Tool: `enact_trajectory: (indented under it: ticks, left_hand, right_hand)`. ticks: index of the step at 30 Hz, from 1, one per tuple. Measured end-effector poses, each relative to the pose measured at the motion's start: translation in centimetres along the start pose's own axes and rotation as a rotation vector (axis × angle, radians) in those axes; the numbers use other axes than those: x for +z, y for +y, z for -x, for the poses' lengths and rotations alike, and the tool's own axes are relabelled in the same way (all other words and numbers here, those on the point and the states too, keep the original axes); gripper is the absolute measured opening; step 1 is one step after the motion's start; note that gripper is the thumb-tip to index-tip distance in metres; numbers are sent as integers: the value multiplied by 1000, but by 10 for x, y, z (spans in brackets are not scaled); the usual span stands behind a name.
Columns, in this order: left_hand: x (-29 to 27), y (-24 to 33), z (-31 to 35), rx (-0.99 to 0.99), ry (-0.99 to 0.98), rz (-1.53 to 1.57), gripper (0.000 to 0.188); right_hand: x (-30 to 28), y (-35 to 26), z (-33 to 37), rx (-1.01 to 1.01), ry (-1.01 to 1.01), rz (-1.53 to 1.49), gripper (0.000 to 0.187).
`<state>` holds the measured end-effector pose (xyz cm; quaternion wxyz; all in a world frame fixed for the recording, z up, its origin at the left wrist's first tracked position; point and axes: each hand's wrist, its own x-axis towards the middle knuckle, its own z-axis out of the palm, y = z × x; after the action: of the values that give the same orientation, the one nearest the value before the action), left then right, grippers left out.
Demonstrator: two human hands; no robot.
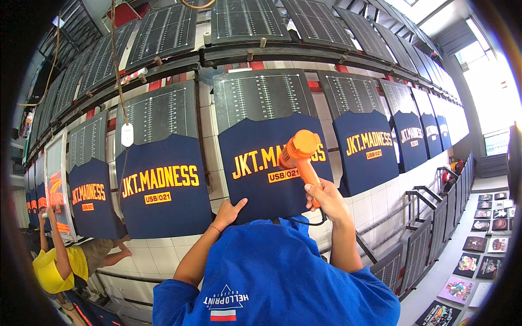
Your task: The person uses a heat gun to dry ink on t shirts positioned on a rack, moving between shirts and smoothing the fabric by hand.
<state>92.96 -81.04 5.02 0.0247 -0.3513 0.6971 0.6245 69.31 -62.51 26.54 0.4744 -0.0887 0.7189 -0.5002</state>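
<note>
Right hand grips orange dryer over navy shirt, partly hiding yellow-orange lettering above dark-printed yellow bar, left hand thumb-spread at shirt's lower edge

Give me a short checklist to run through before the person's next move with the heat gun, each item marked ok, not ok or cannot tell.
1. Heat gun held: ok, the right grip is closed around its handle.
2. Shirt lying flat on its board: ok, no large folds in the visible part.
3. Left grip out from under the heat gun: ok, it is at the shirt's lower edge, left of the gun.
4. Whole print in view: not ok, the gun covers part of the lettering.
5. Gun switched on: cannot tell.
6. Print dry: cannot tell.
</note>
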Motion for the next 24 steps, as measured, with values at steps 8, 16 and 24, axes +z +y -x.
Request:
enact_trajectory:
  ticks: [8,16,24]
  left_hand:
    - [0,3,2,11,21,32,59]
    - [1,-6,-2,25,21,12,60]
    - [2,-3,-2,14,29,14,61]
  right_hand:
    - [3,-9,-4,34,-25,29,28]
    - [7,-16,-19,-19,0,38,28]
    - [11,-14,-41,-116,30,91,29]
